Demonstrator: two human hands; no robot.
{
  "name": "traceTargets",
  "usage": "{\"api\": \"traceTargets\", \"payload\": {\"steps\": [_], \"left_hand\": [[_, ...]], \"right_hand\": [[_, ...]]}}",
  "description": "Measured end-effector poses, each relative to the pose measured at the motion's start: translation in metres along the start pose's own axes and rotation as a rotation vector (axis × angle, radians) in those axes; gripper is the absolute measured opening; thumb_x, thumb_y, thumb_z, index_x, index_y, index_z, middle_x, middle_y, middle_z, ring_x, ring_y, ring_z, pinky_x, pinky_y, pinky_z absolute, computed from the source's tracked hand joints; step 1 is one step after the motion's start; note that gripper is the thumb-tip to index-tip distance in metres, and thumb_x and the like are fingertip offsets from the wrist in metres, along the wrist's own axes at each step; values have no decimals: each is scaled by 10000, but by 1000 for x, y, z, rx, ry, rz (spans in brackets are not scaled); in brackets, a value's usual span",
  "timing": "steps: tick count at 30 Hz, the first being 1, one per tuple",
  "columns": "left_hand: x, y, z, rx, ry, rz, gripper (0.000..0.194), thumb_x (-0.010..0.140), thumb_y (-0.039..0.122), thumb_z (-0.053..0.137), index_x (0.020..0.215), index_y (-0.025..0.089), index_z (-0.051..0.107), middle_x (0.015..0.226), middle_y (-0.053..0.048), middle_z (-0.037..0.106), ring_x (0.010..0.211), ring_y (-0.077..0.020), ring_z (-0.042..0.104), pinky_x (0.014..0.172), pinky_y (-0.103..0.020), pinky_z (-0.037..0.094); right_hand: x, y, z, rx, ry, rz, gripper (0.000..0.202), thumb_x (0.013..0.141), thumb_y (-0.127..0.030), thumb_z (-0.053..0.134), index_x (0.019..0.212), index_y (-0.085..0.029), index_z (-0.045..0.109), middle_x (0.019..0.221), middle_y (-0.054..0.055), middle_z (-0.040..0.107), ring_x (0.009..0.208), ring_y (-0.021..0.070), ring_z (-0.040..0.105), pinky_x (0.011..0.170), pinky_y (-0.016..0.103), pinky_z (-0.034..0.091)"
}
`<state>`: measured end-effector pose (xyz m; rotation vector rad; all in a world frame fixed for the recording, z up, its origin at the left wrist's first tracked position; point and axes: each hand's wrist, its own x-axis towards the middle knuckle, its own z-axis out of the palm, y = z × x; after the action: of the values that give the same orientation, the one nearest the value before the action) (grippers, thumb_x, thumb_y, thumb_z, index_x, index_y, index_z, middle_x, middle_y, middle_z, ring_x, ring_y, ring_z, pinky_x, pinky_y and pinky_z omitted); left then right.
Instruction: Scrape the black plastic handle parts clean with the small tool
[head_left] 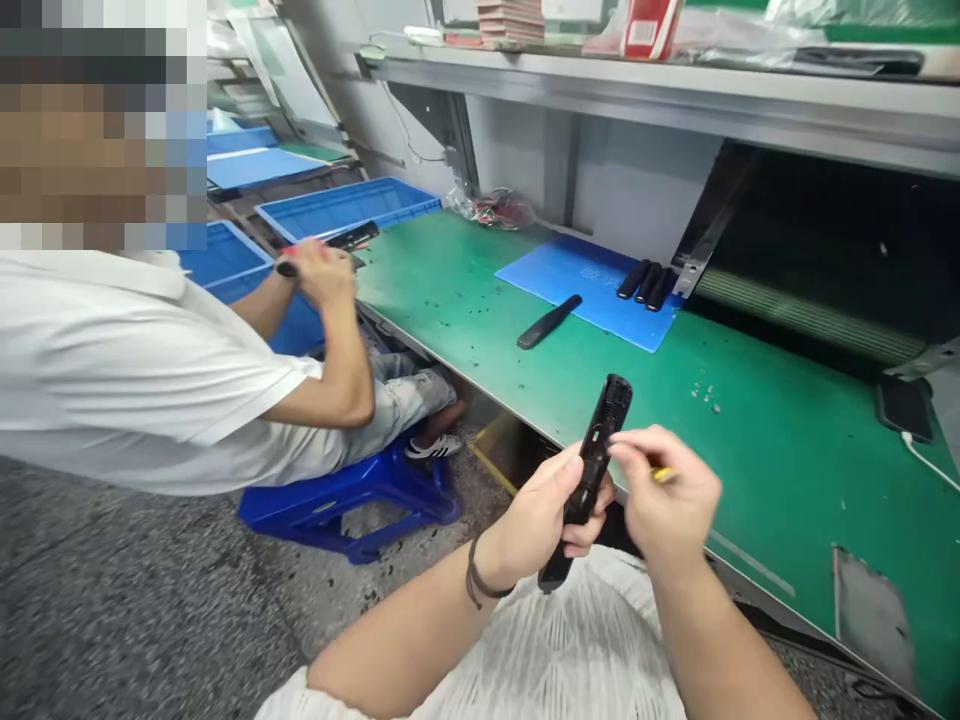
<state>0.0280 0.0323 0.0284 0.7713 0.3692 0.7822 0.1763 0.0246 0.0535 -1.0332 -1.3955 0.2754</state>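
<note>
My left hand (pixel 551 500) is closed around a long black plastic shell (pixel 616 395), held tilted above my lap, with its hollow side and inner ribs facing up. The fingers of my right hand (pixel 671 495) are pinched together at the shell's right edge, close to its middle. A slim tool with a yellow end (pixel 664 474) sticks out of that hand; the rest of it is hidden by the fingers. Beyond the shell, a similar long black piece (pixel 550 322) lies on the green tabletop (pixel 450 300), partly over a blue mat (pixel 540 268).
Several black pieces (pixel 646 285) rest on the mat. At left, a co-worker (pixel 225 350) on a blue stool (pixel 337 510) handles another black piece (pixel 356 237). Blue crates (pixel 345 205) stand behind. A phone (pixel 905 408) with a cable lies at right, under an overhead shelf (pixel 637 95).
</note>
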Motion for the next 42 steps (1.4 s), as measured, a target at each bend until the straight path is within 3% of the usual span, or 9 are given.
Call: {"api": "traceTargets", "payload": {"steps": [3,8,11,14,18,24,29,35,42], "left_hand": [[-6,10,-16,-169,88,-25,461,1059,546,475,1380,232,580,844,19,517,436,-30,324,389,-158,299],[-16,43,-48,-291,228,162,444,1084,480,385,1356,202,599,842,2,521,451,-57,364,415,-188,332],[-21,57,-58,-317,352,282,435,1094,450,339,1306,184,611,820,-2,520,448,-59,354,425,-185,325],[-20,58,-60,-368,447,328,436,1102,440,307,1280,178,606,803,-2,514,453,-59,351,432,-174,321],[-14,47,-55,-372,436,306,430,1109,457,305,1284,194,596,805,4,508,448,-53,336,421,-164,319],[-9,38,-58,-299,297,195,444,1111,509,312,1281,202,584,802,20,500,426,-38,291,394,-151,301],[-13,42,-70,-230,221,168,450,1097,519,348,1290,191,587,805,6,532,428,-40,296,393,-151,290],[-15,36,-74,-41,349,264,363,1053,467,494,1280,199,585,756,30,513,470,-73,421,456,-189,428],[-23,22,-63,350,317,283,671,1024,540,612,1583,200,462,741,53,479,413,-44,413,388,-169,326]], "right_hand": [[2,-10,-3,36,167,-27,85,908,-147,763,930,-229,762,793,12,693,672,145,628,561,260,485],[-24,2,11,-29,-352,-110,265,934,-166,723,1178,-271,724,945,66,698,716,179,631,584,311,512],[-46,19,33,-97,-416,-175,391,968,-251,717,1347,-246,620,1032,102,671,721,174,601,592,316,516],[-63,25,47,-54,-483,-391,313,962,-241,729,1249,-207,610,964,93,663,780,195,634,614,311,506],[-70,18,53,-160,-546,-571,168,974,-96,634,1107,-196,612,831,50,670,626,153,545,559,315,368],[-67,9,43,-179,-590,-551,124,988,-71,565,1056,-168,602,818,58,673,626,159,560,561,326,367],[-58,12,33,-66,-525,-295,204,971,-48,562,1086,-213,597,911,50,662,762,165,636,669,293,491],[-26,25,23,-324,-570,9,301,1040,-311,590,1326,-234,538,1226,110,641,987,222,672,773,322,549],[26,19,-3,-530,-577,-401,200,1088,-180,418,1107,-204,616,802,15,567,699,158,505,641,295,360]]}}
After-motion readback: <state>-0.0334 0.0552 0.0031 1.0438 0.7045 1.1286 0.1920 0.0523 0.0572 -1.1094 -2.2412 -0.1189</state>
